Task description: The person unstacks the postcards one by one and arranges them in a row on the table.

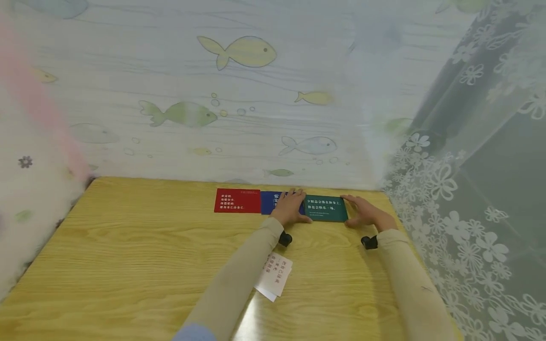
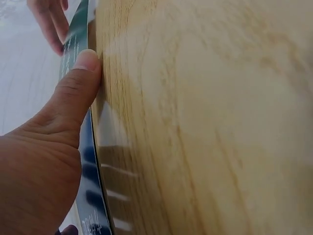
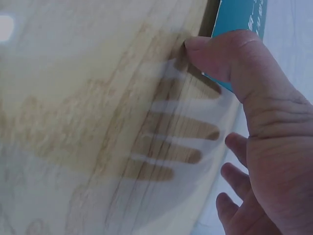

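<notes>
While three flat cards lay side by side along the far edge of the worktop (image 1: 141,255), their smooth faces contrasted with its yellow wood grain, which shone softly and reflected light. The red card (image 1: 237,201) was at left, the blue card (image 1: 268,203) was in the middle, partly covered, and the green card (image 1: 326,208) was at right; all looked rectangular, with white lettering. The green card had its long axis from left to right, its right end turned slightly to the near side, and its lines could be read from the near side. The lettering on the blue card ran sideways.

The left hand (image 1: 291,208) was spread over the right part of the blue card, its thumb resting at the near edge, close to where blue and green met. The right hand (image 1: 368,212) stood wide between thumb and forefinger around the right end of the green card, its thumb touching the near corner; its other fingers were loosely bent. Nearer, beside the left sleeve (image 1: 239,265), some pale paper cards (image 1: 277,277) with reddish characters overlapped at a slant.
</notes>
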Action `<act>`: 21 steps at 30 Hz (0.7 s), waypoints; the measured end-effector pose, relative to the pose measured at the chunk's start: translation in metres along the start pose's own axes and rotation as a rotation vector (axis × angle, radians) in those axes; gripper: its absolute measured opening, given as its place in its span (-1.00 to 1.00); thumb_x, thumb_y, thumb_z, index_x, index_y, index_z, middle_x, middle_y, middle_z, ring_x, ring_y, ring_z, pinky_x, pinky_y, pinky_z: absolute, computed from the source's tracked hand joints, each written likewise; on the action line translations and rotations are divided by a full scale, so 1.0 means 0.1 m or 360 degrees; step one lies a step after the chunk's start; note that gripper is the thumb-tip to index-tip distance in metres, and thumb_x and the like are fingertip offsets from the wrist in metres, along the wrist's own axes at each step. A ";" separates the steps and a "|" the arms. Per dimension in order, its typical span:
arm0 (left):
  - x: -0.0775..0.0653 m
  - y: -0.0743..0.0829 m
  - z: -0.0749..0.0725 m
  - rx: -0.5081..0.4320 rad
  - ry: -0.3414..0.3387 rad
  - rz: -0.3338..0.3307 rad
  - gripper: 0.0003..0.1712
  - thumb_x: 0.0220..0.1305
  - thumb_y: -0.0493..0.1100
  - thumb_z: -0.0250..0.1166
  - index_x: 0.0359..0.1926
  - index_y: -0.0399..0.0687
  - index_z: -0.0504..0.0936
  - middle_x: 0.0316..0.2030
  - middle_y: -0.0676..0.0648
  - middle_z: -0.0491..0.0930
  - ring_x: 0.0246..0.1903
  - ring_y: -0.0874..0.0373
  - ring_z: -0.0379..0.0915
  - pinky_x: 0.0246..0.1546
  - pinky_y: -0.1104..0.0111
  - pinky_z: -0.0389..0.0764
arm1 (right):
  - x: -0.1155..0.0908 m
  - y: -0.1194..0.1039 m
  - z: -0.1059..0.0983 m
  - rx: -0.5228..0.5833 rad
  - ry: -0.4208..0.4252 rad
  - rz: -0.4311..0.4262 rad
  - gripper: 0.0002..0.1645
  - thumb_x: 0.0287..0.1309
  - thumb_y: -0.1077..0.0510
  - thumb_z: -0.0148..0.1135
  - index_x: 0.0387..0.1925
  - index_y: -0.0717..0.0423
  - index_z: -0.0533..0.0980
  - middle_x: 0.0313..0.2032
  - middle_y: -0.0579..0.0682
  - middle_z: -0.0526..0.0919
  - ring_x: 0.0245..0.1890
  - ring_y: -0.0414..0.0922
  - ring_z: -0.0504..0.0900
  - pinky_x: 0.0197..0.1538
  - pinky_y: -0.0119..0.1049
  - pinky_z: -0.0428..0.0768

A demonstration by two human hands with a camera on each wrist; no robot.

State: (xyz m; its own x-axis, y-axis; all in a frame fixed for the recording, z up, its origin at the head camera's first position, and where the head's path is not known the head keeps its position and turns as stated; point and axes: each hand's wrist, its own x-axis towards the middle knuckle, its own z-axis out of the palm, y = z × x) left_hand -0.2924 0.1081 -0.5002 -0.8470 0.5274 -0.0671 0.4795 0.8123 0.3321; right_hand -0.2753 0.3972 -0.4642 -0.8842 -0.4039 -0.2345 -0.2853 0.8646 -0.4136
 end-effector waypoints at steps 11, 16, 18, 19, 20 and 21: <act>0.05 0.01 0.01 0.0078 -0.0047 -0.0068 0.15 0.17 0.43 0.33 0.60 0.02 0.12 0.60 0.00 0.04 0.61 -0.01 -0.18 0.59 -0.02 -0.05 | 0.13 -0.02 -0.04 0.0024 -0.0042 0.0031 0.16 0.02 0.26 0.53 0.54 0.35 0.07 0.48 0.50 0.10 0.44 0.49 0.11 0.37 0.40 0.30; 0.07 0.02 0.01 0.0104 -0.0035 -0.0077 0.13 0.16 0.45 0.32 0.59 0.03 0.16 0.59 0.00 0.08 0.60 -0.01 -0.13 0.58 -0.02 -0.01 | 0.16 -0.01 -0.05 0.0028 -0.0089 0.0092 0.16 0.04 0.26 0.52 0.55 0.32 0.05 0.49 0.49 0.06 0.45 0.48 0.09 0.36 0.39 0.32; 0.10 0.02 0.01 0.0115 -0.0022 -0.0075 0.12 0.16 0.45 0.31 0.58 0.04 0.17 0.58 0.00 0.10 0.60 -0.01 -0.12 0.59 -0.02 -0.01 | 0.17 0.00 -0.06 0.0025 -0.0088 0.0098 0.16 0.04 0.26 0.52 0.55 0.32 0.05 0.50 0.48 0.07 0.45 0.48 0.10 0.36 0.38 0.33; 0.11 0.01 0.02 0.0116 -0.0013 -0.0074 0.12 0.15 0.45 0.32 0.58 0.04 0.18 0.58 0.00 0.11 0.60 -0.01 -0.12 0.59 -0.02 -0.01 | 0.17 0.01 -0.07 0.0012 -0.0086 0.0095 0.17 0.03 0.26 0.52 0.55 0.32 0.05 0.49 0.48 0.07 0.45 0.48 0.11 0.36 0.38 0.33; 0.12 0.01 0.02 0.0123 -0.0010 -0.0073 0.13 0.15 0.46 0.31 0.58 0.04 0.17 0.58 0.00 0.10 0.60 0.00 -0.12 0.59 -0.02 -0.02 | 0.17 0.01 -0.07 0.0008 -0.0086 0.0097 0.16 0.04 0.25 0.52 0.56 0.31 0.06 0.49 0.48 0.07 0.45 0.48 0.11 0.37 0.37 0.33; 0.13 0.01 0.02 0.0129 -0.0010 -0.0072 0.13 0.15 0.46 0.31 0.58 0.05 0.17 0.59 0.01 0.10 0.60 0.00 -0.13 0.59 -0.02 -0.04 | 0.17 0.02 -0.08 -0.0002 -0.0086 0.0096 0.16 0.04 0.25 0.52 0.55 0.31 0.06 0.49 0.48 0.08 0.45 0.48 0.11 0.36 0.37 0.33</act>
State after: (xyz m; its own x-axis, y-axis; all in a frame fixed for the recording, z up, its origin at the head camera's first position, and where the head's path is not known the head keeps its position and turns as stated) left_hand -0.3025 0.1168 -0.5029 -0.8667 0.4913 -0.0865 0.4582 0.8526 0.2513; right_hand -0.2941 0.3941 -0.4625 -0.8785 -0.3665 -0.3064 -0.2324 0.8882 -0.3963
